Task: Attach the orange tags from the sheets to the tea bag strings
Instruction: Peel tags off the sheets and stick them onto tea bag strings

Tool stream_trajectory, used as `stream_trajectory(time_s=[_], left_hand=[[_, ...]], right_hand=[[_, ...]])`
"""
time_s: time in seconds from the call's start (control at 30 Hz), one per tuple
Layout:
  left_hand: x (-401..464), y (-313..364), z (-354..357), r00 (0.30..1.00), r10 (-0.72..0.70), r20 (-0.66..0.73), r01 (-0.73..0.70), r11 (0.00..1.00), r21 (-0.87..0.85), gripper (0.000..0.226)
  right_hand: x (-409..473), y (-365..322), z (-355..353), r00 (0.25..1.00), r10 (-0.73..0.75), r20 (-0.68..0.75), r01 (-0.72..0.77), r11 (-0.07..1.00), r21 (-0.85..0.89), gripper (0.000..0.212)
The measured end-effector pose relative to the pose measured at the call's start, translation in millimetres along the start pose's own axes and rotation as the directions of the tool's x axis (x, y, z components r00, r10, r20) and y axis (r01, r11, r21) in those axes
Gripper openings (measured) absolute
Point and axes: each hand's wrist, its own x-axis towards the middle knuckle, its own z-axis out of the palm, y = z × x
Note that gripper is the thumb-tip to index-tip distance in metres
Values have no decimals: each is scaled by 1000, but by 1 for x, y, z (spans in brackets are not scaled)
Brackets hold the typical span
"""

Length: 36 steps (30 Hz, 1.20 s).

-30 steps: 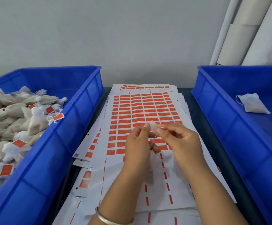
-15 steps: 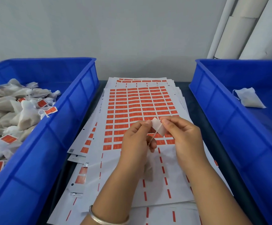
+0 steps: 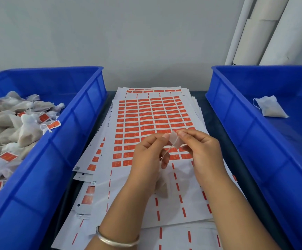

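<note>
Above the sheets (image 3: pixel 146 123) stacked mid-table, the left hand (image 3: pixel 147 157) and right hand (image 3: pixel 203 150) both pinch a small tag (image 3: pixel 175 141) with a string (image 3: pixel 168 150) running from it. Tagged tea bags (image 3: pixel 11 127) fill the left-edge bin (image 3: pixel 65 141).

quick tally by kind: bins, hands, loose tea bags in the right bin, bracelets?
Blue bins: 2, the left bin and the right bin
Hands: 2, the left hand and the right hand, both pinching one tag
Tea bag in the right bin: 1
Bracelet: 1
Total: 6
</note>
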Motion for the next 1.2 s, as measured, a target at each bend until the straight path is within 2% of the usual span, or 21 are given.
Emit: stream_trajectory(time_s=[0.23,0.63,0.83,0.97,1.1,1.2], left_hand=[[5,-7,2,985,156,-76,-145,981,129,30],[10,-18,-2,918,374,134,-395,826,402,5],[10,-22,-2,880,434,195,-471,737,485,25],[11,-21,-2,901,411,143,-430,791,436,27],[11,-19,-3,941,336,42,-335,905,264,21],[12,-15,-2,956,292,-7,-289,948,133,15]], right_hand=[[1,3,1,1000,-30,-2,30,998,-57,17],[4,3,-3,997,76,-8,-75,995,64,7],[5,2,-3,995,104,3,-104,987,124,4],[5,3,-3,993,100,57,-107,983,147,6],[5,1,0,988,47,149,-66,991,119,19],[3,2,1,989,7,147,-19,996,84,23]])
